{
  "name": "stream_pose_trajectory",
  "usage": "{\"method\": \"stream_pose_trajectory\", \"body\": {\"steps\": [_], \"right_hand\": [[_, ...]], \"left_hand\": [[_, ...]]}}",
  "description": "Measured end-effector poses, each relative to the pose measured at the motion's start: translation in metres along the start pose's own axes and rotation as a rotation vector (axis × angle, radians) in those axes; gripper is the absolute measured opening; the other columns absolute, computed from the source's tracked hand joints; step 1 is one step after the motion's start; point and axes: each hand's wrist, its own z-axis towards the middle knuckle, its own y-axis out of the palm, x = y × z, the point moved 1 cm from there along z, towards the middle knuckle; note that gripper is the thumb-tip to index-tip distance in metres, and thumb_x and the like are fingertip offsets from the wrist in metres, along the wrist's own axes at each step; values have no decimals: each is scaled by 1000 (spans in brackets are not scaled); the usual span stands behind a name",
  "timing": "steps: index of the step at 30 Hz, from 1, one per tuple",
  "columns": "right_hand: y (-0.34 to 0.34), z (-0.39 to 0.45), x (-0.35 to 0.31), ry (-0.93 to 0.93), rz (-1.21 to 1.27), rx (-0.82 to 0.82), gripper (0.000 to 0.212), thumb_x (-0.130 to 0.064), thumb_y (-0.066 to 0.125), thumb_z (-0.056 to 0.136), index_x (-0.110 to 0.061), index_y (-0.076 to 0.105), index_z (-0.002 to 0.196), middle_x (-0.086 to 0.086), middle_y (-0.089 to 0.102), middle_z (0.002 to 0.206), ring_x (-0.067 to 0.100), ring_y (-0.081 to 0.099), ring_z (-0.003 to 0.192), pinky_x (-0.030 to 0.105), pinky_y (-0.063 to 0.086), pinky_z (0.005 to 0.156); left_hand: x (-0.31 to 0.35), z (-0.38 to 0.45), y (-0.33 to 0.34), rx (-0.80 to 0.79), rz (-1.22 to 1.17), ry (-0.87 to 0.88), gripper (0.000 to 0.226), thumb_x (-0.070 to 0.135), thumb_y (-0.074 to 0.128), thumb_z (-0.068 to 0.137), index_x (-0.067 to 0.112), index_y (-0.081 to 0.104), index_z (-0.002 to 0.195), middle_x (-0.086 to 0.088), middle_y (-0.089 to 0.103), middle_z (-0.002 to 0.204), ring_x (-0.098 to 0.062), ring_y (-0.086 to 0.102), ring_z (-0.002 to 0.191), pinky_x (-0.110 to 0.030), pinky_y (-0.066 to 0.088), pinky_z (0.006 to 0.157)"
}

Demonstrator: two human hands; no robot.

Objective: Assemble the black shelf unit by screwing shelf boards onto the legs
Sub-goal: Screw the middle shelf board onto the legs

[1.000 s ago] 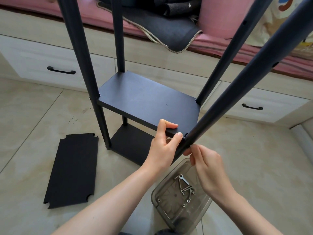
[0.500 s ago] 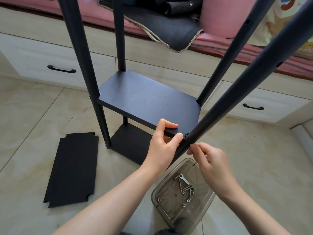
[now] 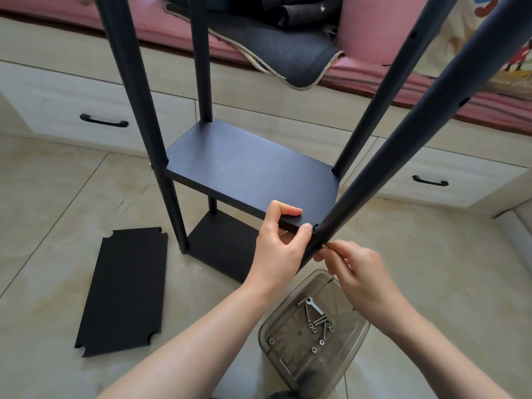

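Clear tray (image 3: 288, 335) of screws (image 3: 318, 322): floor, nearest. Right hand (image 3: 357, 272): fingertips pinching small hardware against near leg (image 3: 403, 145). Left hand (image 3: 277, 243): gripping shelf board (image 3: 244, 171) corner, touching that leg. Spare board (image 3: 123, 289): floor, left.

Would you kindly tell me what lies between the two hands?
In the head view, the near leg runs between the left hand and the right hand.
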Motion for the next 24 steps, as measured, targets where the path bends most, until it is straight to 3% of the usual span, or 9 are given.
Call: {"method": "stream_pose_trajectory", "body": {"steps": [6, 7, 9, 12, 16, 20, 24], "right_hand": [[-1, 1, 3, -34, 8, -40, 30, -10, 55, 98, -30, 62, 77, -8, 55, 63, 10, 54, 70, 27, 43, 66], [0, 2, 3, -41, 11, -37, 31, -10, 55, 99, -31, 62, 77, -9, 55, 63, 11, 55, 71, 29, 43, 68], [2, 4, 4, -52, 19, -27, 29, -18, 53, 99, -33, 61, 75, -9, 55, 62, 10, 55, 70, 27, 43, 67], [4, 6, 2, -58, 39, -48, 26, -31, 45, 94, -32, 62, 74, -9, 59, 71, 12, 54, 72, 22, 41, 66], [3, 5, 2, -60, 74, -51, 26, -31, 46, 92, -28, 64, 73, -8, 59, 72, 12, 54, 73, 21, 41, 66], [5, 6, 2, -57, 73, -65, 26, -32, 44, 93, -36, 58, 72, -10, 60, 77, 12, 54, 75, 19, 40, 66], [6, 7, 4, -53, 45, -81, 27, -33, 42, 93, -39, 56, 70, -16, 60, 74, 12, 54, 76, 21, 40, 67]], "left_hand": [[0, 0, -1, -2, -60, 1, 14, 11, 64, 97, 17, 52, 103, 18, 60, 67, 0, 61, 65, -20, 54, 69], [1, 0, -1, 2, -78, 0, 13, 11, 63, 97, 14, 52, 103, 18, 60, 67, -3, 63, 65, -21, 55, 68], [3, 2, 0, 21, -107, 1, 13, 12, 64, 98, 11, 52, 102, 12, 63, 70, -18, 69, 69, -38, 60, 73], [-1, 2, -1, 48, -84, 17, 14, 16, 66, 97, 20, 53, 99, -1, 66, 78, -36, 69, 77, -57, 56, 79], [-7, 1, -1, 64, -32, 56, 19, 25, 66, 92, 35, 54, 103, -8, 60, 98, -41, 66, 85, -60, 55, 81], [-8, 2, 2, 91, -84, 43, 22, 13, 67, 95, 28, 54, 105, -19, 57, 96, -46, 65, 78, -62, 55, 75], [-7, 3, 3, 104, -112, 27, 20, 18, 68, 93, 32, 56, 99, -23, 59, 95, -50, 64, 81, -65, 53, 77]]}}
